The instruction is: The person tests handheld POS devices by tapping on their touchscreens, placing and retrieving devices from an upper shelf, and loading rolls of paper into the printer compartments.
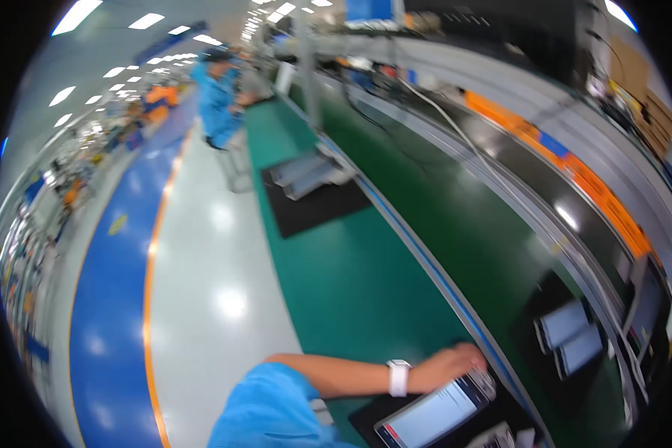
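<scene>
At the lower right, my left hand reaches from a blue sleeve, a white watch on its wrist. Its fingers are bent at the top end of a device with a lit screen, beside a small metallic part; blur hides whether they grip anything. The device lies on a black mat on the green bench. Part of another metallic item shows at the bottom edge. My right hand is not in view.
Farther along the bench, a second black mat bears grey devices. A person in blue sits beyond it. A metal rail with a blue stripe runs along the bench. Two screens appear at the right, below orange trays.
</scene>
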A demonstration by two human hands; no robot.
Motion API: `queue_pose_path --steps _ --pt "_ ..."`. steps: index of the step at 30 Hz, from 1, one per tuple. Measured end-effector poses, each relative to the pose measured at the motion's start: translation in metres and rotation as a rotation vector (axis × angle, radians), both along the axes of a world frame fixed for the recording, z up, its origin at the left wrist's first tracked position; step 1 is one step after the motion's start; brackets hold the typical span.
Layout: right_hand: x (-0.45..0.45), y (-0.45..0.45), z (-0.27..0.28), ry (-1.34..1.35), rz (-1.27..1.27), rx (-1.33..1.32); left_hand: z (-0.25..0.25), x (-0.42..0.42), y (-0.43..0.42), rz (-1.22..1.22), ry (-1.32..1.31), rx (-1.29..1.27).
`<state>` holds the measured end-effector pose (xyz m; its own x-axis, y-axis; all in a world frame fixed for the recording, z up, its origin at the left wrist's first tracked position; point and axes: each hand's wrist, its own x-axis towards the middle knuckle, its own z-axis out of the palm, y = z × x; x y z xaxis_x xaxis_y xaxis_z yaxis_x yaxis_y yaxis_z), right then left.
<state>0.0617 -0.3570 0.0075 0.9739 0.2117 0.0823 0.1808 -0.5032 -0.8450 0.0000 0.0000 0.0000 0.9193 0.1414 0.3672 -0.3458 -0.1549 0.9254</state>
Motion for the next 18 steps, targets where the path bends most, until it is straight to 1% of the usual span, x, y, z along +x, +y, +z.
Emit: queue_pose_path --steps 1,2,3,4,6,7,8,9,11,15,16,18 --pt "0.002 -0.001 -0.005 0.056 0.004 -0.015 -0.003 -0.001 0.001 0.013 0.000 -0.043" --pt "-0.001 0.003 -0.007 0.052 -0.076 -0.087 -0.004 -0.003 0.004 0.015 0.001 -0.096" --pt "0.001 0.011 -0.011 0.014 -0.048 0.053 0.002 -0.001 0.007 0.026 0.002 -0.021" --pt "0.005 0.016 -0.015 -0.034 -0.012 0.190 0.005 0.000 0.010 0.025 0.041 -0.024" --pt "0.003 0.017 -0.009 -0.060 -0.043 0.114 0.012 0.003 0.012 0.000 0.035 -0.062" --pt "0.002 0.016 -0.006 -0.020 -0.046 0.091 0.014 0.002 0.011 -0.015 0.044 -0.076" --pt "0.002 0.016 -0.007 0.024 -0.062 0.147 0.015 0.003 0.012 -0.022 0.054 -0.074" --pt "0.002 0.013 -0.011 0.021 -0.045 0.158 0.016 0.002 0.012 -0.026 0.059 -0.092" --pt "-0.002 0.015 -0.006 0.058 -0.085 0.150 0.015 0.000 0.009 -0.028 0.090 -0.115" --pt "0.000 0.015 -0.005 0.060 -0.114 0.105 0.021 0.002 0.009 -0.011 0.168 -0.042" --pt "0.001 0.017 -0.002 0.091 -0.119 0.106 0.021 0.003 0.009 -0.047 0.184 -0.033" --pt "0.003 0.019 -0.002 0.069 -0.105 0.120 0.020 0.004 0.009 -0.005 0.179 0.003"
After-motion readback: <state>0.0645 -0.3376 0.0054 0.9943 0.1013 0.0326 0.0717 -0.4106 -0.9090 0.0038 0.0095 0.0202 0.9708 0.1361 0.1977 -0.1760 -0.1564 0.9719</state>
